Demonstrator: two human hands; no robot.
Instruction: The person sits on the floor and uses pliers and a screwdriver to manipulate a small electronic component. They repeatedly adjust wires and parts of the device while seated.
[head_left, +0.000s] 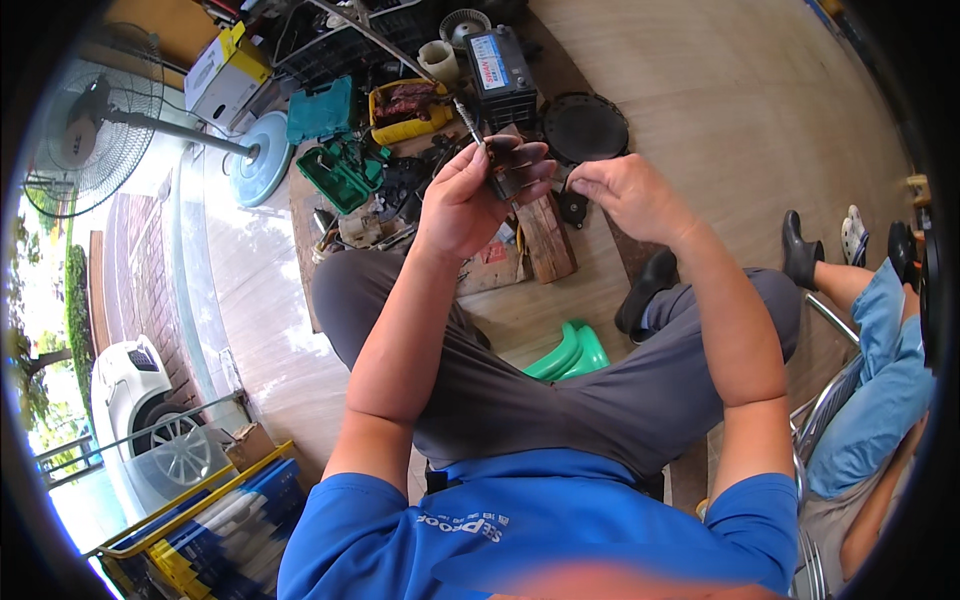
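Note:
My left hand (468, 200) is raised over the floor mat, palm turned up, fingers curled around a small dark part (506, 183). A thin silver rod (468, 120) rises past its thumb; whether it joins the dark part I cannot tell. To the right, my right hand (637, 200) is closed in a pinch, apart from the left. Whatever is between its fingertips is too small to make out. Below the hands lies a worn wooden block (548, 240), and a round black disc (586, 127) lies beyond the right hand.
Ahead are a car battery (503, 75), a yellow container (411, 112) with reddish-brown contents, a green tool case (338, 178) and a black crate (350, 45). A standing fan (95, 125) is at left. A green plastic stool (572, 352) shows between my legs. Another person's legs (865, 400) are at right.

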